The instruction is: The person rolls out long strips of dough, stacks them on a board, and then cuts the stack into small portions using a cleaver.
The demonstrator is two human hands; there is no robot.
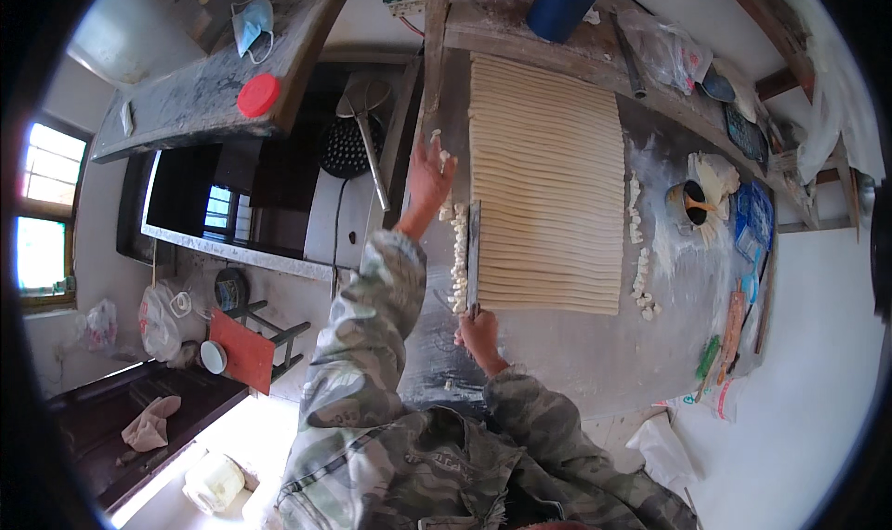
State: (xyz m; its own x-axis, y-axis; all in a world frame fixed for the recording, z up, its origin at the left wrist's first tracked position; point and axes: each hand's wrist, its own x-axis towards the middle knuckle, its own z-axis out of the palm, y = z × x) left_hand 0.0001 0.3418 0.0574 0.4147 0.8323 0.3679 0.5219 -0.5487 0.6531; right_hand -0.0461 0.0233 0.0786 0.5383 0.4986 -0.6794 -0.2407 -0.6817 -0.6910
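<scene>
Right hand (479, 333), blade (474, 256), dough scraps (457, 251)

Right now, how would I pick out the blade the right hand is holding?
Find the floured worktable with its wide slab of dough strips. Along the slab's left edge lies the long knife, gripped by the right hand; it is dark, thin and straight, unlike the pale dough scraps beside it.

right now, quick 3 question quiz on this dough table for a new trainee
1. True or false: the right hand holds a long blade along the left edge of the dough strips.
2. Where do the small cut dough pieces lie? A) on both sides of the strips B) in the cup C) on the floor
3. What is the left hand doing?

Key: 1 true; 2 A; 3 reaching open over the table near the offcuts at the strips' far left edge.
</scene>
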